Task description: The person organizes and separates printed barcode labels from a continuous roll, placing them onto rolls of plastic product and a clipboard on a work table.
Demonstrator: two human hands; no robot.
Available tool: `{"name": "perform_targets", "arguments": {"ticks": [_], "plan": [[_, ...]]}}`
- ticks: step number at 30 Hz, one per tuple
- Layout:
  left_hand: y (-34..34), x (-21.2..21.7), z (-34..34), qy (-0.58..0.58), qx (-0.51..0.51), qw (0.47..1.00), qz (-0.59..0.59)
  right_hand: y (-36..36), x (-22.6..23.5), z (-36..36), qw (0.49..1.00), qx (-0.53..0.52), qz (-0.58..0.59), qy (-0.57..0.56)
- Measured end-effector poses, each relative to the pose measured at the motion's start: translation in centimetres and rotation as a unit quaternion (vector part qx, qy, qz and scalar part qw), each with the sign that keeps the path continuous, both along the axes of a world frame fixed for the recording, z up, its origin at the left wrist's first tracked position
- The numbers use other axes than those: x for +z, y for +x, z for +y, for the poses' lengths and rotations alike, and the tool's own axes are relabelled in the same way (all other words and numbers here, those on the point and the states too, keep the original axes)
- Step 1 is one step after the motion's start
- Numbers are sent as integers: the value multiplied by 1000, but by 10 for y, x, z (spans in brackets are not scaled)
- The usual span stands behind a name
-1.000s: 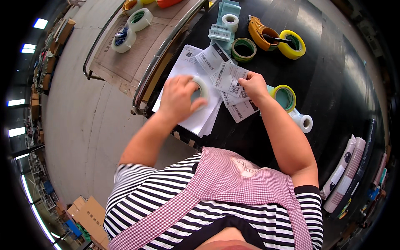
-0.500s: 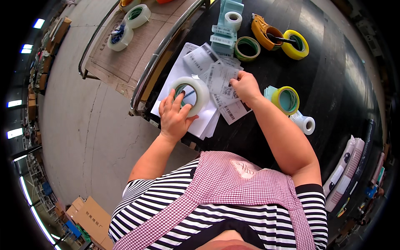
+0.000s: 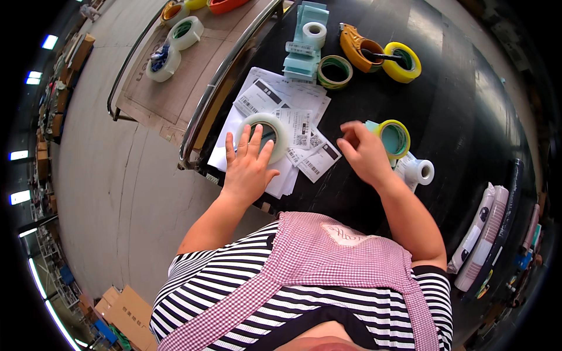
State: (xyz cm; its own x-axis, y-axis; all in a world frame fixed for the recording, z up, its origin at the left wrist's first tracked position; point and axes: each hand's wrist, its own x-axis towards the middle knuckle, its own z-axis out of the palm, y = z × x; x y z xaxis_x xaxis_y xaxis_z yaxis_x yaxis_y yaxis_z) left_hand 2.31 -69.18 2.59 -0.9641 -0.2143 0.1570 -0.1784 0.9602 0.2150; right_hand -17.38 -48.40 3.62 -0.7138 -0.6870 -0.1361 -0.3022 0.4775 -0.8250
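On the stack of white sheets and printed labels [image 3: 257, 96], a large clear tape roll [image 3: 280, 130] lies flat. My left hand [image 3: 246, 169] rests over it, open, fingers spread across its ring and hole. A grey label [image 3: 300, 124] sits against the roll's right side, and another printed label [image 3: 320, 162] sticks out below it. My right hand [image 3: 367, 153] is apart from the papers, above the black table [image 3: 345, 193]. Its fingers are loosely bent with a gap to the thumb, and nothing shows in them. Just right of it stands a yellow-rimmed tape roll [image 3: 393, 139].
A white label roll [image 3: 422, 171] lies at the right. Farther off are a label roll on pale blue strips [image 3: 314, 34], a green-brown tape roll [image 3: 335, 72], an orange tape dispenser [image 3: 358, 48] and a yellow tape roll [image 3: 411, 63]. A metal-railed cart [image 3: 231, 64] adjoins the table's left.
My right hand has let go of the labels and moved right. The labels now lie flatter on the stack. My left hand's fingers have straightened over the clear tape roll.
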Motion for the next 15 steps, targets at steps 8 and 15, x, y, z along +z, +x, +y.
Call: {"name": "perform_targets", "arguments": {"ticks": [8,15], "plan": [[-48,179,65,791,-465,396,-41,105,-43,168,943,-223,-216,-121],[-48,234,149,801,-505,146,-284,190,-40,237,887,-367,-223,-171]]}}
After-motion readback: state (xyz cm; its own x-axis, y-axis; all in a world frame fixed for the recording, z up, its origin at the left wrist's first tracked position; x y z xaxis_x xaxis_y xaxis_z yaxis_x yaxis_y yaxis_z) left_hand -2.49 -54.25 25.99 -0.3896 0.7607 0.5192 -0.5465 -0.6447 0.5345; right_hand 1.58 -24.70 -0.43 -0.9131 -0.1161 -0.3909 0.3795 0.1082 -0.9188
